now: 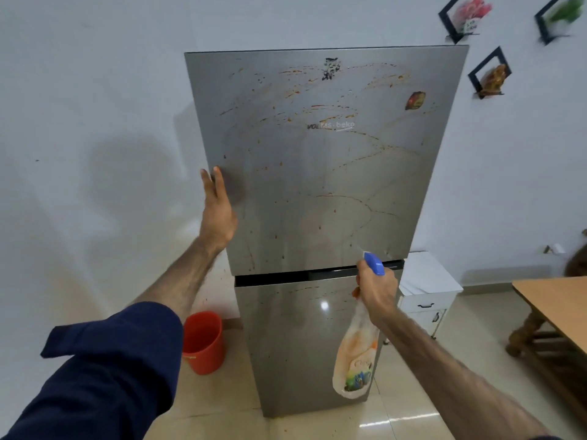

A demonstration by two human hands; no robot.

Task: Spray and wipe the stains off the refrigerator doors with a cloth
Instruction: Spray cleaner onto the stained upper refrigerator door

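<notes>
**Spray bottle raised at the stained fridge**

I see the tall two-door brushed-steel refrigerator (317, 185) standing against the white wall, its upper door (320, 160) streaked and spotted with reddish-orange stains (333, 106) from top to bottom. A dark smudge sits near the top edge, and a small brown-red sticker (415, 100) is stuck toward the upper right. The lower door (295, 344) carries fainter marks.

My left hand (217, 214) lies flat against the left edge of the upper door, fingers straight, holding nothing. My right hand (376, 289) grips the neck of a white plastic spray bottle with a blue trigger head (374, 263); the nozzle sits just in front of the bottom right corner of the upper door, and the bottle body hangs down before the lower door. I cannot make out a cloth in either hand.

A red plastic bucket (203, 342) stands on the tiled floor just left of the refrigerator. A low white cabinet (425, 290) sits on its right, and a wooden table (552, 300) is at the far right. Three black-framed ornaments (489, 74) hang on the wall
</notes>
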